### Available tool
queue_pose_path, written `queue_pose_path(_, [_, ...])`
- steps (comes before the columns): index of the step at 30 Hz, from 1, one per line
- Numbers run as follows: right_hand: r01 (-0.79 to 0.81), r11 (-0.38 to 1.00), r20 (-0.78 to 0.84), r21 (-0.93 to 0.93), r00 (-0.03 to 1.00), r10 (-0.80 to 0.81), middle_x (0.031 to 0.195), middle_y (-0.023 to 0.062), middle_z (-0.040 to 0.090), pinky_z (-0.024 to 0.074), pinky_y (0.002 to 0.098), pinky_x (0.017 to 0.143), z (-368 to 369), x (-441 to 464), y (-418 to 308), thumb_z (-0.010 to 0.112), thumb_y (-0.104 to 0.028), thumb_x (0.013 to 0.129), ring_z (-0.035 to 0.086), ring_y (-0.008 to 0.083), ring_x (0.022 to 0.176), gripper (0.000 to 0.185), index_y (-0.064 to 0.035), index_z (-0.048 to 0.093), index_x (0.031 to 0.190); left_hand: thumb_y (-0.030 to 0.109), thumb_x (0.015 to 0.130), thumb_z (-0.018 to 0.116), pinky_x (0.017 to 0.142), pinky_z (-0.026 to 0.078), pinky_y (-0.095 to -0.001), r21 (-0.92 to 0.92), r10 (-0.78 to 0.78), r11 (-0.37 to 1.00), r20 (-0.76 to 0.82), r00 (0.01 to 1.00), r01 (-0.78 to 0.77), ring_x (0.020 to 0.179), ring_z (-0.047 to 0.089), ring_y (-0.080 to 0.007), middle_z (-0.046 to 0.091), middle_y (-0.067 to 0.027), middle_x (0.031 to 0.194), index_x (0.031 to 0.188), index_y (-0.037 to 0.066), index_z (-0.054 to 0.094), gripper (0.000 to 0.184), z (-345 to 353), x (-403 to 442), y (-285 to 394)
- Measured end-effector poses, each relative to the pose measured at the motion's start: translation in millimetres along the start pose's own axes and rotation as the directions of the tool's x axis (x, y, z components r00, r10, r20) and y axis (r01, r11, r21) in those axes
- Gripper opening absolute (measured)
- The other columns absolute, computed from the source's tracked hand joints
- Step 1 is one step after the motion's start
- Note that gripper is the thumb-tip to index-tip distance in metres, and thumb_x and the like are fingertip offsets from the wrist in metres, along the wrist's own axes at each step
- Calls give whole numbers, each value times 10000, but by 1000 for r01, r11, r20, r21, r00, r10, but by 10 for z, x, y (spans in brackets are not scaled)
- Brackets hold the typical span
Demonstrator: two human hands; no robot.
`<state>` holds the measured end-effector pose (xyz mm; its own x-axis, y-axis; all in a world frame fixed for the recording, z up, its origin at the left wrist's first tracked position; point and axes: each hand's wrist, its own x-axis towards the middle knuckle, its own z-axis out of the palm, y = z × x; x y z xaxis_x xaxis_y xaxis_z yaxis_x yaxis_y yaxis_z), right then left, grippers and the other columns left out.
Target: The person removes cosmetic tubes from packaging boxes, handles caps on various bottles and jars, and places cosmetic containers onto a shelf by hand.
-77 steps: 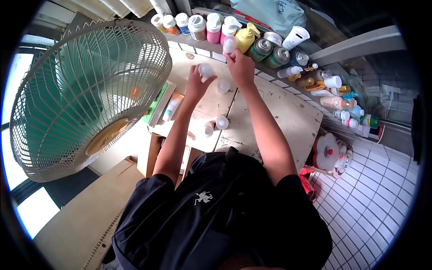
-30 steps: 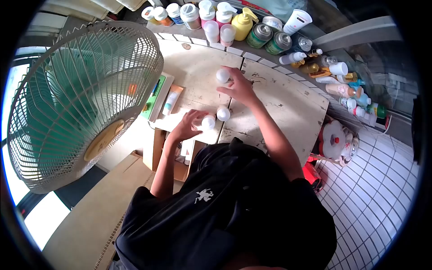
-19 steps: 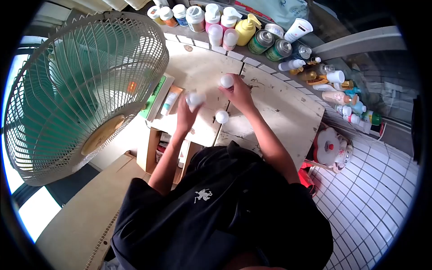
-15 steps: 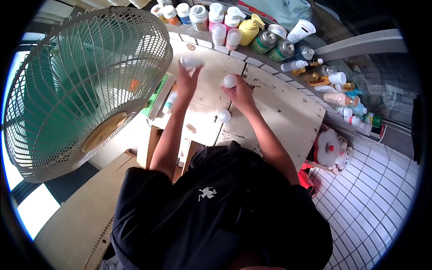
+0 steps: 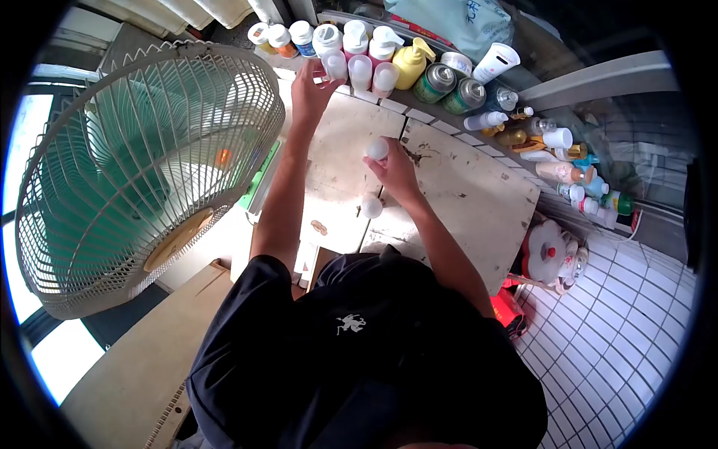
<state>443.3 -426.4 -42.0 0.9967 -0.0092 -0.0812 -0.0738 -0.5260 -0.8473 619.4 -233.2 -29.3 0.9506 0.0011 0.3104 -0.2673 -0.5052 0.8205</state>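
My left hand [image 5: 309,91] reaches to the back ledge, its fingers closed round the side of a small translucent bottle [image 5: 334,66]. That bottle stands at the left end of a short front row, beside two similar translucent bottles [image 5: 360,72]. Over the middle of the table, my right hand [image 5: 396,170] grips another small translucent white bottle [image 5: 378,148], whose round pale end faces up. A third small translucent piece [image 5: 371,206] rests on the tabletop just below my right hand; its exact kind is unclear.
A large green fan [image 5: 149,172] in a wire cage takes up the left side. Jars, a yellow pump bottle [image 5: 412,63], spray cans [image 5: 435,82] and many toiletries line the ledge. The worn white table [image 5: 471,194] has a seam down its middle. A red-knobbed lid [image 5: 544,252] is at right.
My left hand has moved up and away to the ledge, bringing its bottle into line with the two front ones. My right hand stays over the table with its bottle, shifted slightly.
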Motion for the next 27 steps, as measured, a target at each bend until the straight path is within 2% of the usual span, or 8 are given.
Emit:
queue_pose_path(5, [-8,1000,6,2,1000,8,1156,174,630,584,389,747,-15,37,-55,796,-270,879,733,300,845,543,22,551,1266,99,836,831,733,619,-292,-113,-12,994,-142,990,-4,929,703,-162,713,-84,1067,1125,15,618,368,10,-219,-60])
queue_pose_path(7, [-17,1000,-5,-2,1000,17,1125,170,652,582,383,748,-34,48,-126,803,-283,876,734,297,837,532,24,573,1244,21,871,731,764,579,-292,-81,-73,994,27,997,74,936,680,-155,703,-71,1097,1102,18,645,247,-124,-517,-4])
queue_pose_path(9, [-71,994,-26,83,997,74,1021,162,705,572,364,739,-56,131,-201,802,-345,879,733,271,804,482,24,633,1138,6,836,708,747,561,-302,-323,-13,940,283,959,108,958,694,-186,701,-72,1115,1078,12,689,242,-176,-827,136])
queue_pose_path(11, [-128,968,25,215,992,125,984,159,719,566,352,730,-113,199,-349,793,-382,883,731,255,792,473,22,647,1081,89,797,788,822,564,-336,-257,30,961,459,888,101,1012,689,-215,705,-102,1175,1197,13,672,424,-193,-1029,371])
queue_pose_path(17, [-158,961,179,229,977,118,1020,151,733,546,329,742,-149,255,-569,696,-475,946,723,226,813,518,12,670,1121,195,790,867,880,564,-362,-222,-109,953,383,917,206,963,705,-227,734,-125,1011,1155,-20,651,476,-243,-1164,495])
queue_pose_path(21, [-68,970,84,232,995,50,1184,107,683,513,314,809,-338,99,-519,454,-408,1075,643,149,904,438,-60,646,1257,236,832,856,795,566,-367,-19,-284,959,-119,951,284,893,706,-160,740,-93,995,1105,4,641,418,-328,-865,227])
queue_pose_path(23, [-129,907,321,400,947,-7,1198,85,680,480,310,820,-555,-38,-384,362,-393,1068,592,136,899,476,-69,656,1256,245,837,858,810,571,-353,-5,-225,973,-269,937,232,903,705,-168,722,-106,1023,1144,3,622,457,-353,-610,97])
queue_pose_path(27, [-225,913,345,339,933,102,1188,51,671,461,302,794,-635,-435,-62,333,-289,991,578,139,889,481,-45,671,1231,222,816,881,816,594,-322,-163,-145,981,-260,955,105,982,702,-215,677,-140,1082,1181,2,610,506,-293,-126,-345])
